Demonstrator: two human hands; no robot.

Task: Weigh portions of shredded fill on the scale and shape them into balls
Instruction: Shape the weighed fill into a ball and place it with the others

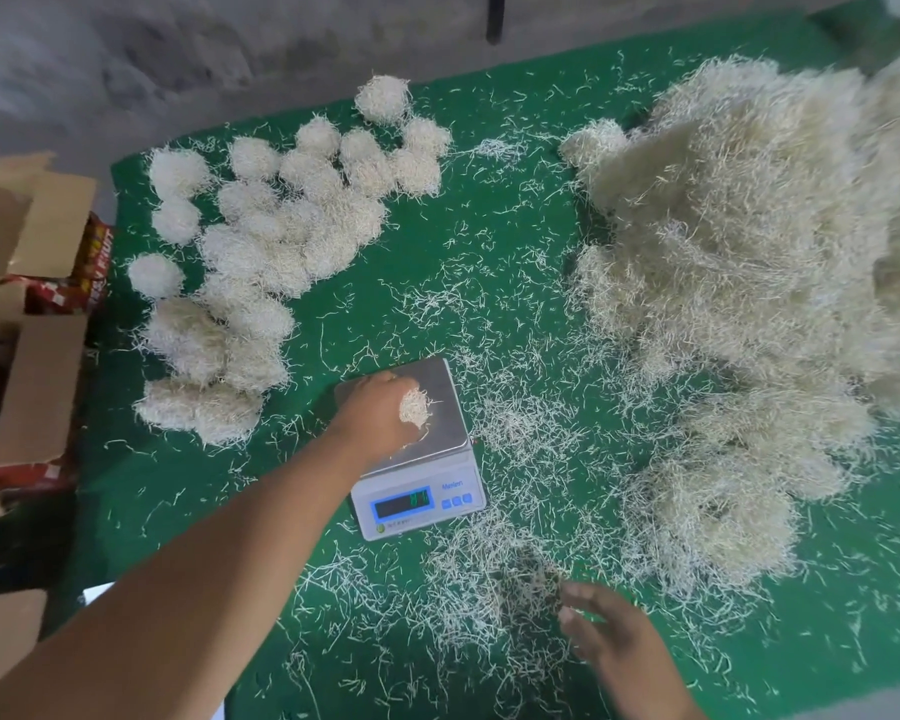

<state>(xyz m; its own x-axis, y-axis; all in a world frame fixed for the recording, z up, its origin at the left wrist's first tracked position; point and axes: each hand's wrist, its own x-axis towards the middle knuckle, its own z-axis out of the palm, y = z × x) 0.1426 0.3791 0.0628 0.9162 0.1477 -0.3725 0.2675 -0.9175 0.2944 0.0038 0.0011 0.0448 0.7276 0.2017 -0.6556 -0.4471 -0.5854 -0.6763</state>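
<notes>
Pale shredded fill (413, 406) sits clutched in left hand (380, 413) over scale (440, 402).

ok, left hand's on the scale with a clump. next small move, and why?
Probably lift the left hand clear, leaving the clump of fill on the scale. The hand grips the clump over the platform, so any reading may include its weight. The display is lit but blurred.

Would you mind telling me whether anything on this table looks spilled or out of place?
Yes: loose shreds are scattered across the green table, thickest around the scale and near the right hand, away from the big pile.
</notes>
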